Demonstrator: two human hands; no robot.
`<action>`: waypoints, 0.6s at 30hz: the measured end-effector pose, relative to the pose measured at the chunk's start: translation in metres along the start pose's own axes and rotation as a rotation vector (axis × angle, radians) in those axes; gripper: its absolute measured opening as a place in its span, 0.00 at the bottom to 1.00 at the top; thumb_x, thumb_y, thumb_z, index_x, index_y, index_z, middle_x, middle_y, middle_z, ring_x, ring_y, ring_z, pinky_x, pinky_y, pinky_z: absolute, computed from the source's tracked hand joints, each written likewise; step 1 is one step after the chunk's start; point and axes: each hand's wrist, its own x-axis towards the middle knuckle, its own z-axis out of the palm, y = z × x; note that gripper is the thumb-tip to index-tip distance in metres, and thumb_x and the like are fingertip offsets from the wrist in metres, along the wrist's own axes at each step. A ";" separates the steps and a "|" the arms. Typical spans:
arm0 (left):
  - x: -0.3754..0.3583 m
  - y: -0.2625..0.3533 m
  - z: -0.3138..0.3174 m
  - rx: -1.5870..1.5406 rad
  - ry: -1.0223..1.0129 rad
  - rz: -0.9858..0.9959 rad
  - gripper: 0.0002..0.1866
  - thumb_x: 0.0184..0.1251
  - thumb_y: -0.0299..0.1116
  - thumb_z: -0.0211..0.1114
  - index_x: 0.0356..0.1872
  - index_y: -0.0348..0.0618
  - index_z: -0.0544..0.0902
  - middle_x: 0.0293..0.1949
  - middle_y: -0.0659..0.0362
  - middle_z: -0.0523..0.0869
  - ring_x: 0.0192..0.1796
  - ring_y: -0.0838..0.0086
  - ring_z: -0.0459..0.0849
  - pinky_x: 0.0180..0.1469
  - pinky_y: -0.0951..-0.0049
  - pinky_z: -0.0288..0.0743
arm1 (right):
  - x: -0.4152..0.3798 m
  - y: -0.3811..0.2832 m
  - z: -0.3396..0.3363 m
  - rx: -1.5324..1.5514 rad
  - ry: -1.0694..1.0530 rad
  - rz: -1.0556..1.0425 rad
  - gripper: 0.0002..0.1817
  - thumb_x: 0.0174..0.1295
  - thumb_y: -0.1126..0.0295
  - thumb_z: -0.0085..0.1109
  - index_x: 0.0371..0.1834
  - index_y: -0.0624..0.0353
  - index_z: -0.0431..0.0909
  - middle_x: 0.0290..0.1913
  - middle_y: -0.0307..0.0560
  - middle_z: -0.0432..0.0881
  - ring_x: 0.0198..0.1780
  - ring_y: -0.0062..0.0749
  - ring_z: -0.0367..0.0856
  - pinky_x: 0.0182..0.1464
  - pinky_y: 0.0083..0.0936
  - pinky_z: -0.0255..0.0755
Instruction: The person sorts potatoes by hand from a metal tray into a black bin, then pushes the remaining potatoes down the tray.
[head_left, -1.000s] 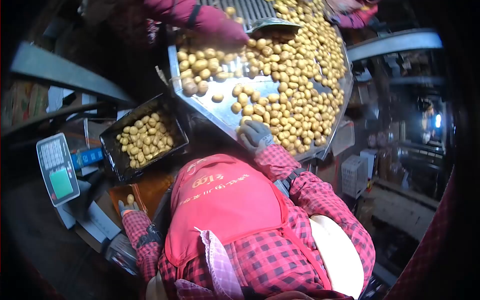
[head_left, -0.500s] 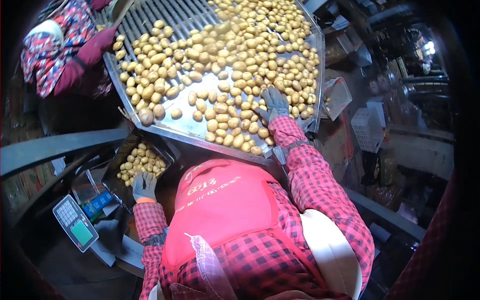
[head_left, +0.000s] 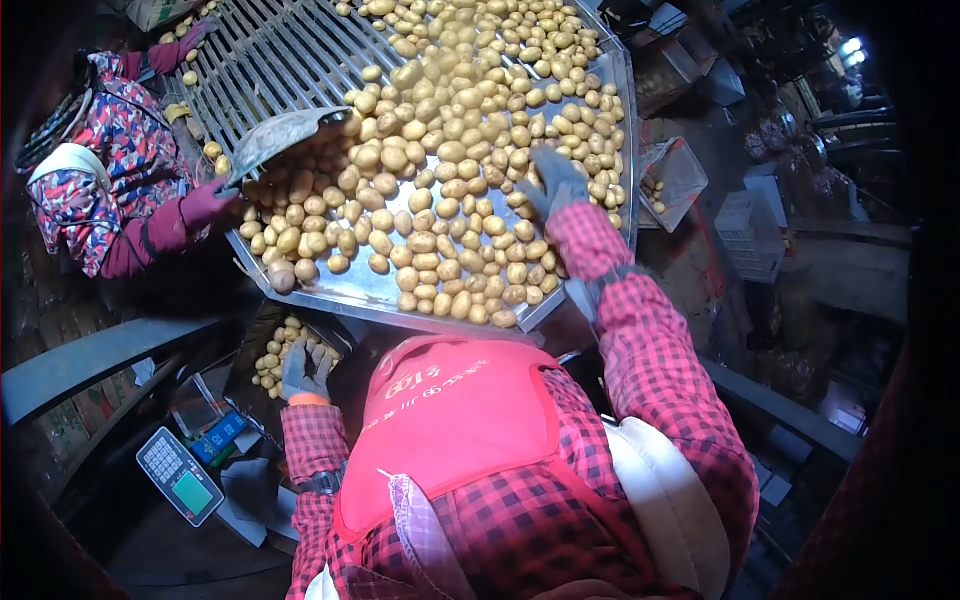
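Observation:
My right hand (head_left: 556, 182), in a grey glove, rests with fingers spread among the potatoes (head_left: 450, 270) on the right part of a metal sorting table (head_left: 372, 290). Potatoes lie close around its fingers and palm. Below the table's front edge, my left hand (head_left: 306, 370), gloved too, is at a dark box (head_left: 240, 375). Its fingers are apart, touching or just above the smaller potatoes (head_left: 278, 360) inside, and I see nothing gripped in it.
At the left a co-worker (head_left: 130, 150) holds a grey scoop-like pan (head_left: 285, 138) over potatoes beside the slatted bars (head_left: 290, 50). A digital scale (head_left: 180, 477) stands lower left. A clear bin (head_left: 672, 180) and white crate (head_left: 750, 235) are at the right. A curved rail (head_left: 100, 370) crosses the left.
The co-worker's pan has come over the table's left side, and potatoes there are pushed rightward. My left hand has shifted further over the box's potatoes. My right hand remains among the potatoes.

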 end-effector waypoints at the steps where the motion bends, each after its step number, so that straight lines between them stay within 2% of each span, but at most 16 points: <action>1: -0.007 0.004 0.017 0.001 -0.043 0.003 0.22 0.67 0.42 0.69 0.58 0.44 0.79 0.48 0.59 0.84 0.46 0.68 0.84 0.49 0.64 0.82 | 0.016 0.024 0.016 -0.007 0.175 -0.028 0.38 0.59 0.47 0.67 0.70 0.55 0.71 0.70 0.58 0.71 0.71 0.52 0.69 0.72 0.40 0.63; 2: -0.014 0.007 0.035 0.002 -0.086 0.007 0.22 0.68 0.42 0.68 0.59 0.43 0.79 0.47 0.60 0.83 0.45 0.69 0.84 0.47 0.66 0.83 | 0.039 0.050 0.039 -0.076 0.181 0.034 0.42 0.58 0.44 0.67 0.74 0.52 0.67 0.75 0.58 0.66 0.75 0.50 0.64 0.75 0.40 0.60; 3: -0.014 0.009 0.049 0.044 -0.093 -0.016 0.23 0.68 0.42 0.68 0.59 0.42 0.78 0.46 0.60 0.83 0.44 0.70 0.84 0.45 0.68 0.82 | 0.050 0.042 0.035 -0.047 0.132 0.102 0.43 0.58 0.41 0.65 0.75 0.49 0.66 0.80 0.55 0.57 0.79 0.48 0.57 0.76 0.40 0.57; 5: -0.012 0.011 0.074 0.125 -0.103 -0.064 0.24 0.68 0.42 0.69 0.59 0.42 0.78 0.45 0.62 0.83 0.42 0.71 0.84 0.42 0.71 0.82 | 0.055 0.005 0.034 -0.301 -0.043 0.208 0.45 0.59 0.38 0.63 0.77 0.46 0.64 0.81 0.53 0.53 0.80 0.46 0.53 0.77 0.45 0.53; 6: -0.019 0.013 0.092 0.168 -0.059 -0.066 0.25 0.67 0.43 0.70 0.59 0.40 0.78 0.43 0.63 0.82 0.40 0.72 0.83 0.38 0.73 0.81 | 0.048 0.000 0.039 -0.300 -0.079 0.125 0.45 0.60 0.37 0.60 0.78 0.44 0.61 0.80 0.50 0.53 0.80 0.44 0.52 0.78 0.49 0.48; 7: -0.011 0.009 0.087 0.177 -0.105 -0.068 0.25 0.67 0.43 0.70 0.59 0.40 0.78 0.43 0.63 0.82 0.40 0.72 0.83 0.38 0.73 0.81 | 0.034 -0.001 0.045 -0.208 -0.081 0.042 0.44 0.59 0.37 0.60 0.75 0.46 0.64 0.76 0.51 0.60 0.77 0.44 0.57 0.76 0.50 0.49; 8: 0.002 0.000 0.076 0.187 -0.152 -0.072 0.25 0.67 0.44 0.70 0.59 0.40 0.78 0.44 0.63 0.82 0.40 0.72 0.83 0.38 0.73 0.81 | 0.017 0.008 0.064 -0.343 0.148 -0.180 0.39 0.56 0.44 0.66 0.68 0.51 0.71 0.70 0.52 0.67 0.72 0.46 0.65 0.72 0.46 0.59; 9: 0.009 -0.004 0.070 0.192 -0.199 -0.076 0.25 0.67 0.44 0.70 0.59 0.40 0.78 0.44 0.63 0.83 0.40 0.72 0.83 0.39 0.73 0.81 | 0.009 0.007 0.049 -0.100 -0.110 -0.198 0.36 0.50 0.53 0.72 0.61 0.59 0.76 0.64 0.56 0.73 0.68 0.51 0.70 0.67 0.45 0.65; 10: 0.002 -0.002 0.075 0.187 -0.182 -0.053 0.27 0.66 0.45 0.70 0.60 0.40 0.78 0.45 0.63 0.83 0.42 0.71 0.84 0.40 0.72 0.81 | -0.010 0.020 0.064 -0.073 0.080 -0.365 0.34 0.45 0.55 0.75 0.55 0.61 0.78 0.60 0.54 0.76 0.67 0.51 0.71 0.67 0.47 0.66; 11: -0.004 -0.002 0.076 0.170 -0.176 -0.041 0.27 0.66 0.45 0.70 0.60 0.40 0.78 0.46 0.62 0.83 0.43 0.71 0.84 0.41 0.71 0.81 | -0.019 0.034 0.080 -0.013 0.264 -0.483 0.32 0.46 0.54 0.74 0.54 0.59 0.79 0.57 0.53 0.79 0.64 0.54 0.74 0.65 0.47 0.68; 13: -0.011 0.000 0.078 0.138 -0.164 -0.015 0.28 0.66 0.46 0.70 0.61 0.40 0.78 0.47 0.61 0.84 0.44 0.70 0.84 0.42 0.70 0.82 | -0.037 0.018 0.038 -0.091 0.099 -0.461 0.28 0.50 0.55 0.72 0.53 0.55 0.80 0.53 0.51 0.81 0.59 0.52 0.78 0.60 0.45 0.73; 16: -0.018 -0.004 0.092 0.155 -0.112 -0.013 0.28 0.66 0.45 0.70 0.61 0.39 0.77 0.48 0.59 0.84 0.44 0.68 0.84 0.43 0.69 0.82 | 0.003 -0.010 -0.006 -0.081 -0.336 -0.181 0.24 0.57 0.52 0.68 0.56 0.49 0.81 0.56 0.48 0.81 0.54 0.44 0.81 0.57 0.43 0.74; 18: -0.026 -0.005 0.111 0.175 -0.117 -0.014 0.26 0.67 0.43 0.69 0.61 0.39 0.78 0.48 0.58 0.84 0.44 0.67 0.85 0.44 0.69 0.82 | 0.034 -0.017 0.008 0.070 -0.018 -0.264 0.19 0.60 0.57 0.64 0.54 0.47 0.81 0.54 0.47 0.82 0.52 0.42 0.82 0.55 0.42 0.75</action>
